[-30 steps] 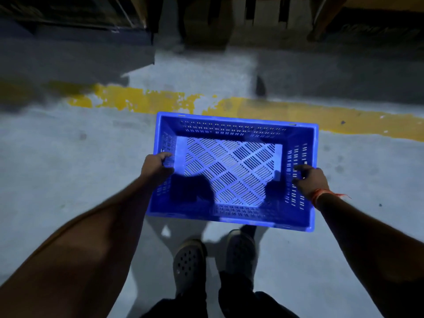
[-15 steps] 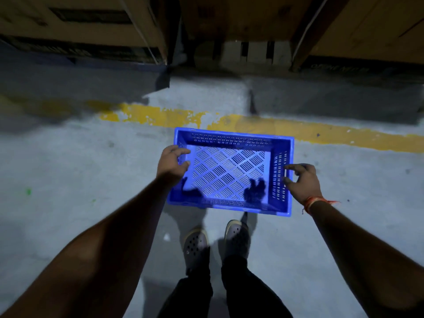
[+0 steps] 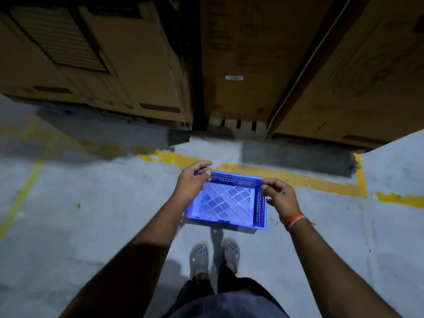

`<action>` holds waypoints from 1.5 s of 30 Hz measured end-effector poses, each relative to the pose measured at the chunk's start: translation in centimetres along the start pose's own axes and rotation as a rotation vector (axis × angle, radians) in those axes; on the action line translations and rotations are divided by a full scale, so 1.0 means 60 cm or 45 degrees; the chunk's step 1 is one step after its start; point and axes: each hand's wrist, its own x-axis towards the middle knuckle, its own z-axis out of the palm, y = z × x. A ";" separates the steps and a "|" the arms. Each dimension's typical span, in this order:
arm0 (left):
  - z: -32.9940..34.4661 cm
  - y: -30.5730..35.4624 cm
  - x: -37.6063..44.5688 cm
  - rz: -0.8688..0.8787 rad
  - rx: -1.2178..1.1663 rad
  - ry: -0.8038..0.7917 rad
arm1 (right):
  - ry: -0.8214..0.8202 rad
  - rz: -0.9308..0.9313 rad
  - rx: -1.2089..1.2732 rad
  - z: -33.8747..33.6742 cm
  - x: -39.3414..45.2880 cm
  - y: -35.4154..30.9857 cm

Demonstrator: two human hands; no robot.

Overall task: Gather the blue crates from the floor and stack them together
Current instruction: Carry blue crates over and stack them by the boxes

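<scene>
Grey concrete floor (image 3: 91, 226), worn yellow line (image 3: 286, 177), tall cardboard boxes (image 3: 247, 65) behind. Blue perforated plastic crate (image 3: 226, 200) on floor beside line, before grey clogs (image 3: 199, 258). Left hand (image 3: 195, 180), right hand (image 3: 278, 193) above crate sides, fingers loosely curled, gripping nothing.

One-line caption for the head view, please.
Blue crate lies on the floor; both hands hover loosely above it.

A dimly lit grey concrete floor (image 3: 87, 230) is crossed by a worn yellow painted line (image 3: 298, 180) and a thinner yellow line (image 3: 29, 182) at the left, while large brown cardboard cartons (image 3: 247, 65) are stacked along the far side, with dark shadow cast at their base.
</scene>
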 end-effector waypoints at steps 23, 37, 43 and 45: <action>-0.094 -0.064 -0.343 0.072 -0.225 0.909 | -0.920 -0.412 -0.588 0.128 0.017 -0.109; -0.253 -0.165 -0.679 0.147 -0.544 1.628 | -1.811 -0.573 -0.665 0.582 -0.355 -0.128; -0.362 -0.244 -0.823 0.024 -0.482 1.776 | -1.955 -0.480 -0.654 0.723 -0.524 -0.085; -0.399 -0.270 -0.852 -0.029 -0.475 1.832 | -1.993 -0.439 -0.680 0.763 -0.560 -0.066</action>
